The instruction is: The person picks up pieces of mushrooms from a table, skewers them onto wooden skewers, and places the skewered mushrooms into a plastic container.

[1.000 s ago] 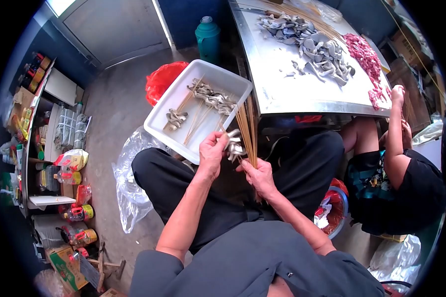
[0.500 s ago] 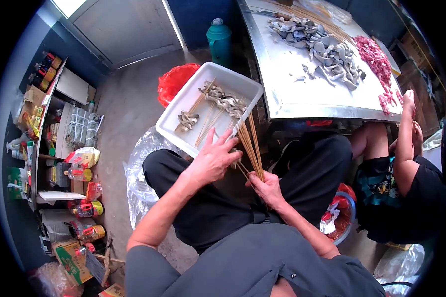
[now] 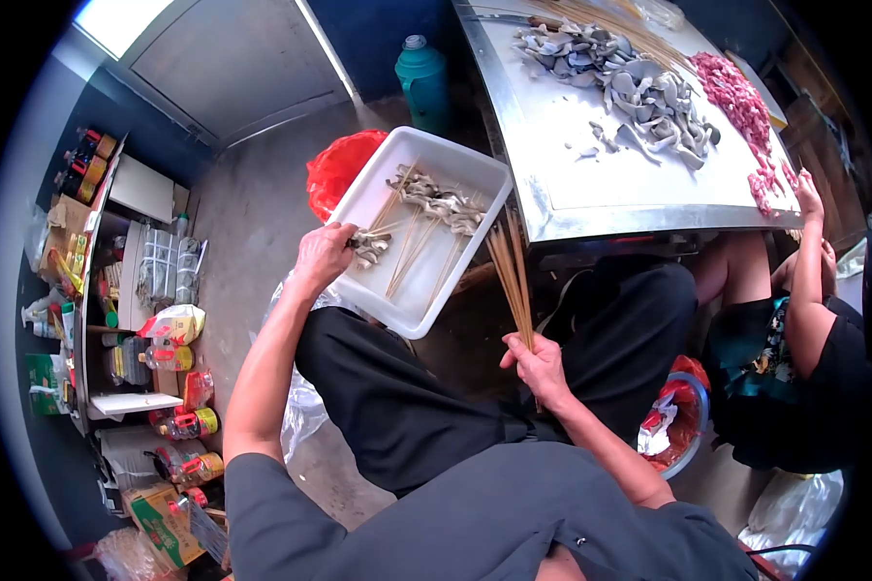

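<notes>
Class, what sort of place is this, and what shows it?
Probably a food-preparation room: what look like mushrooms and raw meat lie heaped on a table, and a tray holds loaded skewers.

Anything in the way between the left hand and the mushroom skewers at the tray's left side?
Nothing visible: the left hand reaches across the left side of the white tray, fingertips right at the mushroom skewers there.

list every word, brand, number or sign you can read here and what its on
No text reads clearly.
Yellow-labelled bottles at left: print too small and blurred.
Dark bottles at upper left: labels too blurred.
Green and brown carton at lower left: printing illegible.
White tray: no lettering visible.
</notes>
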Demonstrator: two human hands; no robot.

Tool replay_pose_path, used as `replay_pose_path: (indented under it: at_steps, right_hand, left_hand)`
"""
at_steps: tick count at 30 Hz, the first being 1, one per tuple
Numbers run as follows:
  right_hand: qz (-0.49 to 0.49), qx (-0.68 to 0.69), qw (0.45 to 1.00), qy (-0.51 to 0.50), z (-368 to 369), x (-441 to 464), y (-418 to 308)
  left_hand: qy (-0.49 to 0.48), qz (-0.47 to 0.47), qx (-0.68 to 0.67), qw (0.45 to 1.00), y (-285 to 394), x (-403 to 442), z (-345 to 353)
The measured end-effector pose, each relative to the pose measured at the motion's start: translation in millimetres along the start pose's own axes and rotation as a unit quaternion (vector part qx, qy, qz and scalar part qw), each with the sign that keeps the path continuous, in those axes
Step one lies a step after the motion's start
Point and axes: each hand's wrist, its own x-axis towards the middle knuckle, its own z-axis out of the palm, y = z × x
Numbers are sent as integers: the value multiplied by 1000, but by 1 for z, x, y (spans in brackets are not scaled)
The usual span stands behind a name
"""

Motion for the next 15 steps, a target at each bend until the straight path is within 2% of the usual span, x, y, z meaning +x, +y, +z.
replay_pose_path:
  at_steps: [2,5,9,14,15]
  right_hand:
    - [-18,-7,1000,-12,3,-1,3]
    - [-5,-42,999,-24,6,1,8]
    - [0,-49,999,0,4,7,10]
    - [13,-67,998,7,9,15,11]
    - [15,-68,998,9,11,15,12]
  left_hand:
    - [-23,-79,-36,996,-17,7,22]
    - [-162,-159,-182,957,-26,16,37]
    - [-160,-83,-161,970,-27,17,51]
    - [-195,-107,-138,965,-18,24,46]
    - [-243,-136,-187,942,-22,23,52]
